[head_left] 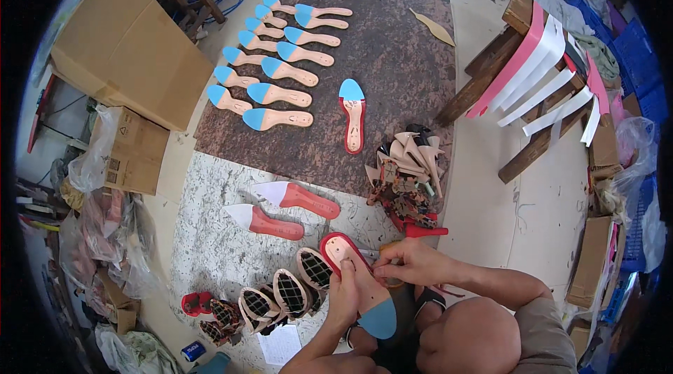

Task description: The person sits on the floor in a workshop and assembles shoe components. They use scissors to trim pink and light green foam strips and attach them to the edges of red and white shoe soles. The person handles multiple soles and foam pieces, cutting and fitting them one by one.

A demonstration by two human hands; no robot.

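My left hand (343, 298) is closed around the side of a shoe insole (364, 281), thumb on its upper face. This insole has a pale middle, a blue toe pointing toward me and a red rim around its heel end. At its right edge my right hand (409, 262) is closed in a pinch; what the fingertips hold is too small to tell. Something yellow-orange shows partly behind that hand. Farther off, a similar insole (352, 116) with a blue toe and red rim lies on the dark mat (392, 37).
Rows of blue-toed insoles (289, 75) cover the mat's left. Two red-and-white insoles (282, 223) lie nearer. Shoe heels (413, 157) are heaped at right; patterned shoe pieces (289, 292) stand at left. Pink and white strips (526, 65) hang over a wooden stool (484, 76). Cardboard boxes (126, 44) stand left.
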